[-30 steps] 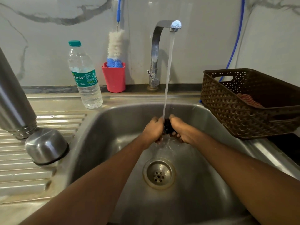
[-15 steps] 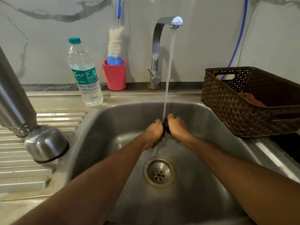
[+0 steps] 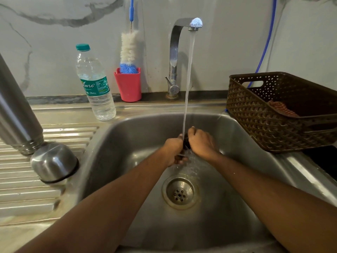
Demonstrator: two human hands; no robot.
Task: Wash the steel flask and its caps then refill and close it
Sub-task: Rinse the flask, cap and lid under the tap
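Fingers (image 3: 191,130) of both hands curl round a small black cap (image 3: 186,143), which is clamped between the left hand (image 3: 173,150) and the right hand (image 3: 202,143) so that only a dark sliver of it shows. The hands meet knuckle to knuckle over the middle of the sink (image 3: 127,143), just far of the drain (image 3: 179,193). A thin stream (image 3: 187,79) from the tap (image 3: 175,57) lands on the cap where the hands join, and water splashes off below them toward the drain. Both forearms reach in from the near edge. On the drainboard (image 3: 18,194) to the left the flask (image 3: 16,110) stands mouth down, its upper part out of view, and the steel cap (image 3: 53,162) sits dome up just beside its neck, near the sink's rim. Farther back, against the wall, a capped bottle (image 3: 94,83) stands left of a red cup (image 3: 128,86) that holds a brush (image 3: 128,50), bristles white and blue. Right of the sink a brown basket (image 3: 255,121) rests on the counter with a reddish cloth (image 3: 282,108) in it, and a blue hose (image 3: 268,33) runs down the wall behind it.
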